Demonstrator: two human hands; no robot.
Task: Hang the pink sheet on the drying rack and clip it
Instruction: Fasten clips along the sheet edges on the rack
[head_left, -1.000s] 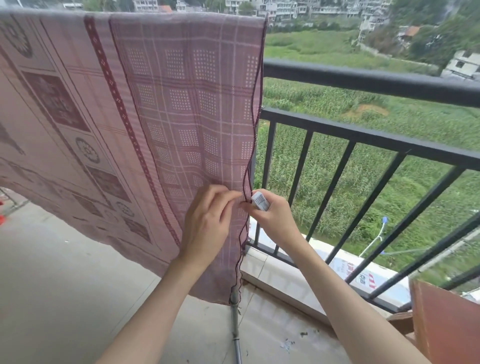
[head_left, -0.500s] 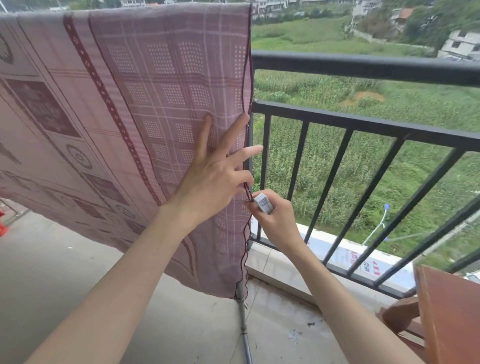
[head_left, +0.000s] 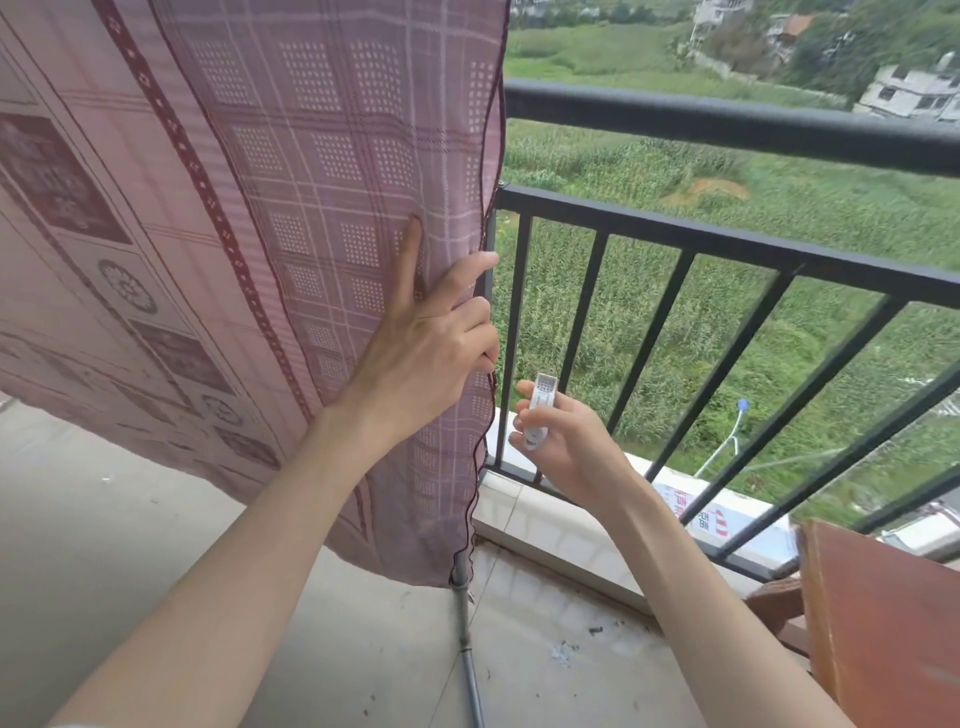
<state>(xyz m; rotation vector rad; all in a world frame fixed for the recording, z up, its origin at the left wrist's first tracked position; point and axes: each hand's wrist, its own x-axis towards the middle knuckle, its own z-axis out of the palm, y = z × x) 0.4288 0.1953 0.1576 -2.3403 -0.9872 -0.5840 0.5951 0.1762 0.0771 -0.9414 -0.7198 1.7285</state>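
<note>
Outdoors, concrete balcony floor (head_left: 130, 545), black railing (head_left: 727, 122).

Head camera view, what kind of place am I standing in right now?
Most likely an upper-floor home balcony: a black metal railing edges a tiled floor, green fields lie below, and a pink patterned sheet hangs drying.

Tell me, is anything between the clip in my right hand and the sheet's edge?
Nothing visible. The clip in the right hand faces open air beside the pink sheet edge, which the left hand grips.
</note>
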